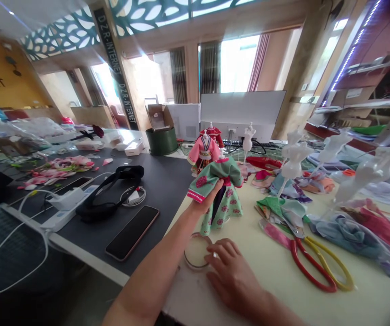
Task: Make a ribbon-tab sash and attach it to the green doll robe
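Near the middle of the table, my left hand (pixel 212 197) is closed on a small green doll dress (pixel 227 203) with pink flowers and pink trim, gripping it at the waist and sleeve. The dress stands upright on a small form, mostly hidden by the cloth. Below it lies a clear ring (pixel 197 268) like a roll of tape. At its right edge is my right hand (pixel 230 271), palm down, with loosely bent fingers apart and the fingertips against the rim. Behind the green dress stands a form in a pink robe (pixel 204 151), and a red-dressed one (pixel 215 134) behind that.
Red-and-yellow-handled scissors (pixel 312 267) lie at right among fabric scraps (pixel 351 235). Several white mannequin forms (pixel 295 158) stand behind them. On the dark mat at left are a phone (pixel 132 233), a black headset (pixel 108 197) and a power strip (pixel 67 208). A monitor (pixel 242 108) stands at the back.
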The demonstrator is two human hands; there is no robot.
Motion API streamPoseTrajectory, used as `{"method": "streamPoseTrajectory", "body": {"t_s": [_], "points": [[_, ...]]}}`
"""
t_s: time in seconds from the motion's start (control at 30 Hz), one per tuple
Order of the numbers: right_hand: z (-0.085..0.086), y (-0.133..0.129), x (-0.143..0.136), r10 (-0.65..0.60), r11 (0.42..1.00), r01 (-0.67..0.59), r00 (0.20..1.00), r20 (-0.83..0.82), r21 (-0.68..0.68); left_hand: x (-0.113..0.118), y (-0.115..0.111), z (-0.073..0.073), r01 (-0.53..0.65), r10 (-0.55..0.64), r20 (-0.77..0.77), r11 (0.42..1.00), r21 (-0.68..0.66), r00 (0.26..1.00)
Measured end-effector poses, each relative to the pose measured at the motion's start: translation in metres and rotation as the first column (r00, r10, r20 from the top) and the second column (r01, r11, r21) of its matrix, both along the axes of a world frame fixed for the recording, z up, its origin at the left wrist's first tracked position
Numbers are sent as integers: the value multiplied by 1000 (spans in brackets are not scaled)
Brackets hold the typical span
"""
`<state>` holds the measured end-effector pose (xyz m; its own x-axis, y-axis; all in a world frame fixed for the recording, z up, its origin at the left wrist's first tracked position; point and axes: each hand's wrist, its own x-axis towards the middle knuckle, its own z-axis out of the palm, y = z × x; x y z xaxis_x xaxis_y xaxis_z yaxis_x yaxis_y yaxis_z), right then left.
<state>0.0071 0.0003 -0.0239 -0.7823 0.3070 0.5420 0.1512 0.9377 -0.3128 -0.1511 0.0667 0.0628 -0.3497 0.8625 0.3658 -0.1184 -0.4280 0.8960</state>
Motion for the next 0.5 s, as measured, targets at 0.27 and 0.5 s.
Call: {"method": "streamPoseTrajectory", "body": {"t_s": [0.27,0.5], "points": [[-12,-4,-17,47,999,-47,999,-1,-23,-5,6,-7,-26,31,-52,996,91,998],[14,17,41,-130,498,-145,962,-239,-855,-16,12,-9,-64,55,105,995,83,993]]}}
